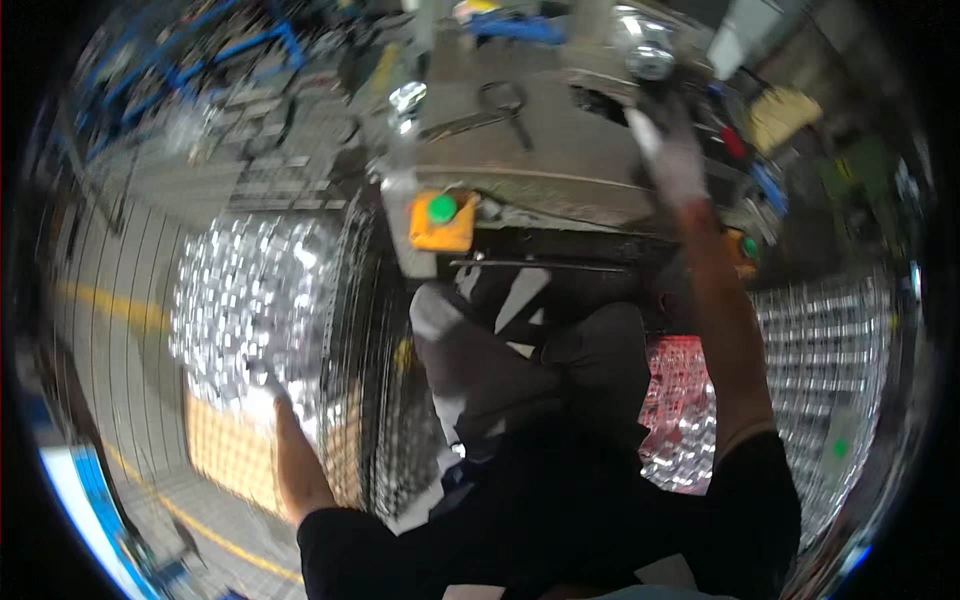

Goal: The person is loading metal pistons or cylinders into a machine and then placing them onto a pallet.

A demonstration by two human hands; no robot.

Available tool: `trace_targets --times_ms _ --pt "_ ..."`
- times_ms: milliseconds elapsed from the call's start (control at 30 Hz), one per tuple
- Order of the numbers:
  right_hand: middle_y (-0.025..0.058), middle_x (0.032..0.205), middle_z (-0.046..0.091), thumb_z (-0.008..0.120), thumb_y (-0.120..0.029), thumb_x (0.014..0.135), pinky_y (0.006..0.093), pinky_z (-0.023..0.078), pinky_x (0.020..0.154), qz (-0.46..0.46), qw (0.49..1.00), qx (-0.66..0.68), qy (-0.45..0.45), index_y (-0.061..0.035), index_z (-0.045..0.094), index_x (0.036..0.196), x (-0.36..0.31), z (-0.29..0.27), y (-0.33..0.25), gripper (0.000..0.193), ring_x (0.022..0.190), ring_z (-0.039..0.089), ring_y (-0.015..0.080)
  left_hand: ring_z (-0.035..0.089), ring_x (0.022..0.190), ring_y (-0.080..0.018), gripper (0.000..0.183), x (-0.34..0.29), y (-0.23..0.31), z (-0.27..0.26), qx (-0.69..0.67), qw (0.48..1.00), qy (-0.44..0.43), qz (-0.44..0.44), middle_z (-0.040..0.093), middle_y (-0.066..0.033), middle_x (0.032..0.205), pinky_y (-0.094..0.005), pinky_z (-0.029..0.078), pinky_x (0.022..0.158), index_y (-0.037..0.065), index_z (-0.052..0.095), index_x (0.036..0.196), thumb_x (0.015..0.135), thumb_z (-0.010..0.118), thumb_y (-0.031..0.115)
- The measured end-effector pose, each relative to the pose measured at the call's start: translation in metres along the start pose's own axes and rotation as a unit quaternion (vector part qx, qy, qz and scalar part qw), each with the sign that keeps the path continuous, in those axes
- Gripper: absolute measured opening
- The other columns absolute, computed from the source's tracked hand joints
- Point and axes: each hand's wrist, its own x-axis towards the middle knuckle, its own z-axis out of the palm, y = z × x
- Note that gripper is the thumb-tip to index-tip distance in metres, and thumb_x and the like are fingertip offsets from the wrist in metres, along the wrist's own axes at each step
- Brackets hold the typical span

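Observation:
My right hand [672, 160], in a pale glove, is stretched forward over the worktable [570, 140]. Motion smears its fingers, so I cannot make out what they hold, if anything. Just beyond it stands a shiny rounded metal part [652, 62]. My left hand [264, 382] reaches down to the left among many small shiny metal pieces [255, 300] in a wire-mesh basket [350, 300]. It is blurred against them, and its fingers cannot be told apart from the pieces.
Two push-button boxes, an orange one with a green button [440, 222] and another [742, 250], sit along the table's near edge. A dark ring-shaped tool [502, 100] lies on the table. At right is a wire basket [825, 370]; a red-tinted heap of metal pieces [680, 400] lies beside my leg.

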Motion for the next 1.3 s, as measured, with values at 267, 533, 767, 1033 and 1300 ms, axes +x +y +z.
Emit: trace_targets --times_ms 267,533,767,1033,1300 --pt "0.0190 0.120 0.050 0.078 -0.038 0.058 0.0331 0.041 0.090 0.376 0.823 0.397 0.154 0.0031 0.026 0.130 0.116 0.059 0.012 0.098 0.102 0.054 0.0287 0.047 0.104 -0.0282 0.073 0.064 -0.003 0.051 0.090 0.995 -0.052 -0.011 0.045 -0.0125 0.121 -0.0467 0.044 0.088 0.008 0.034 0.131 0.071 0.074 0.019" --pt "0.0124 0.108 0.053 0.081 -0.025 0.062 0.0368 0.049 0.067 0.422 0.732 0.460 0.272 -0.0005 0.019 0.128 0.121 0.082 0.003 0.094 0.087 0.057 0.0202 0.049 0.104 -0.0267 0.072 0.055 0.024 0.023 0.021 0.999 -0.023 -0.011 0.047 -0.0140 0.121 -0.0420 0.043 0.091 0.005 0.037 0.129 0.070 0.076 0.017" --pt "0.0137 0.111 0.051 0.075 -0.004 0.067 0.0289 0.046 0.086 0.124 0.748 0.639 0.132 0.0067 0.027 0.124 0.012 0.036 -0.049 0.075 0.098 0.056 0.0193 0.051 0.104 -0.0255 0.071 -0.023 0.105 -0.046 -0.153 0.986 0.030 0.056 0.049 -0.0154 0.121 -0.0378 0.041 0.094 0.003 0.039 0.128 0.069 0.078 0.015" --pt "0.0131 0.118 0.044 0.077 0.000 0.066 0.0289 0.046 0.087 0.089 0.824 0.536 0.160 0.0010 0.024 0.129 -0.060 0.026 -0.048 0.082 0.102 0.052 0.0175 0.053 0.105 -0.0311 0.059 -0.148 0.201 -0.099 -0.400 0.902 -0.157 0.051 0.043 -0.0207 0.124 -0.0388 0.049 0.089 0.001 0.031 0.130 0.080 0.064 0.004" --pt "0.0099 0.121 0.045 0.073 0.001 0.070 0.0325 0.044 0.091 0.073 0.804 0.575 0.130 -0.0056 0.028 0.128 -0.136 -0.021 0.009 0.074 0.112 0.050 0.0198 0.050 0.107 -0.0306 0.066 -0.235 0.262 -0.075 -0.414 0.800 -0.383 0.204 0.041 -0.0194 0.128 -0.0404 0.043 0.091 0.006 0.027 0.137 0.085 0.059 0.030"
